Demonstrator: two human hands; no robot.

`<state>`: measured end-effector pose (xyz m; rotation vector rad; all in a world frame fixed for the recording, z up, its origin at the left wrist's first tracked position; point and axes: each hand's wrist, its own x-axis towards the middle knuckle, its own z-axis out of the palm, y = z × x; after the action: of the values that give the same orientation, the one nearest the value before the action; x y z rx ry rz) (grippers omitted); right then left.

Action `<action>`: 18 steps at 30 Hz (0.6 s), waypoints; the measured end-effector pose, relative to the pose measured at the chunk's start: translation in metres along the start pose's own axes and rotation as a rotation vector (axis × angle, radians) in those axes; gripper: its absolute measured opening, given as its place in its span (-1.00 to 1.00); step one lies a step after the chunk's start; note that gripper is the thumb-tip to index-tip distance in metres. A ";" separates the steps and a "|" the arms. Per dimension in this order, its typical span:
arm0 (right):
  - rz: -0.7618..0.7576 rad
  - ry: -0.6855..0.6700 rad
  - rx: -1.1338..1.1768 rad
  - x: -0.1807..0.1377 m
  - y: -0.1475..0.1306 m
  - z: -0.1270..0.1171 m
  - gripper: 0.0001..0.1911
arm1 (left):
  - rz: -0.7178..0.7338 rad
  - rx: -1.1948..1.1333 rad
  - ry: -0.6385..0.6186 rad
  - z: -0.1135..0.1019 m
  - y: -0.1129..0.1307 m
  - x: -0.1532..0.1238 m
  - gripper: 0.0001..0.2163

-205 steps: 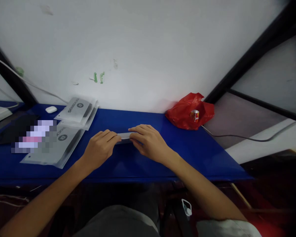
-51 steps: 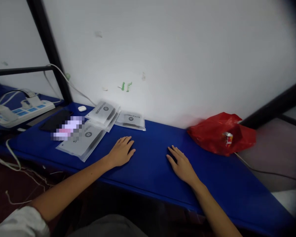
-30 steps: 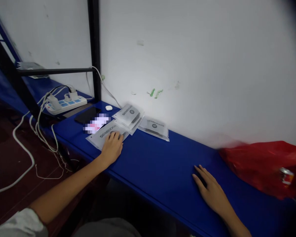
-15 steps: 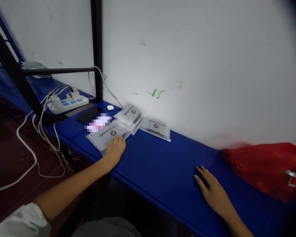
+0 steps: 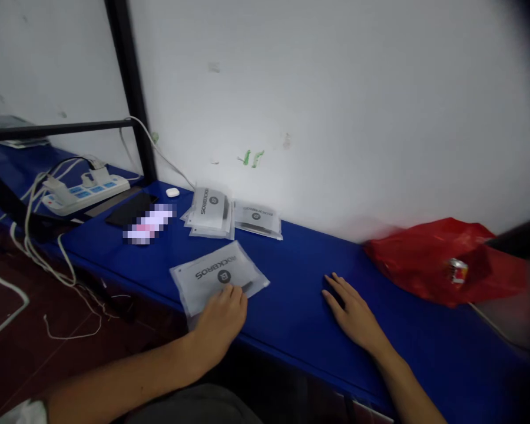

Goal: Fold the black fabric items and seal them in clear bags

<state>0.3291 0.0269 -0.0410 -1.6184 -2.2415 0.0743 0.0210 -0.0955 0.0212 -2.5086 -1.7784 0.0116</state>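
Note:
My left hand (image 5: 224, 315) is closed on the near edge of a frosted zip pouch (image 5: 212, 272) marked ROCKBROS, with something dark inside it. This pouch is at the front of the blue table (image 5: 291, 282); whether it lies flat or is slightly raised I cannot tell. To the right, my right hand (image 5: 351, 312) rests on the table with its fingers spread and nothing in them. Behind the held pouch lies a small stack of similar pouches (image 5: 211, 211), and another pouch (image 5: 257, 220) lies beside it against the wall.
A white power strip (image 5: 88, 194) with plugs and cables stands at the left. Near it lie a dark flat device (image 5: 130, 211), a blurred-out bright patch and a white earbud case (image 5: 172, 192). On the right sits a red plastic bag (image 5: 415, 259). A black post (image 5: 132, 88) rises at the back.
My left hand has drawn the pouch away from the stack, toward me and to the right. The view has turned right. My right hand still lies on the table.

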 end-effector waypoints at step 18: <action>-0.026 0.026 0.206 -0.004 -0.025 -0.019 -0.54 | -0.086 -0.073 0.324 0.012 -0.104 0.086 -0.49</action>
<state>0.3139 0.0110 -0.0178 -1.4727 -2.1563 0.2659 -0.0488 0.0204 0.0184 -2.3122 -1.7752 -0.4446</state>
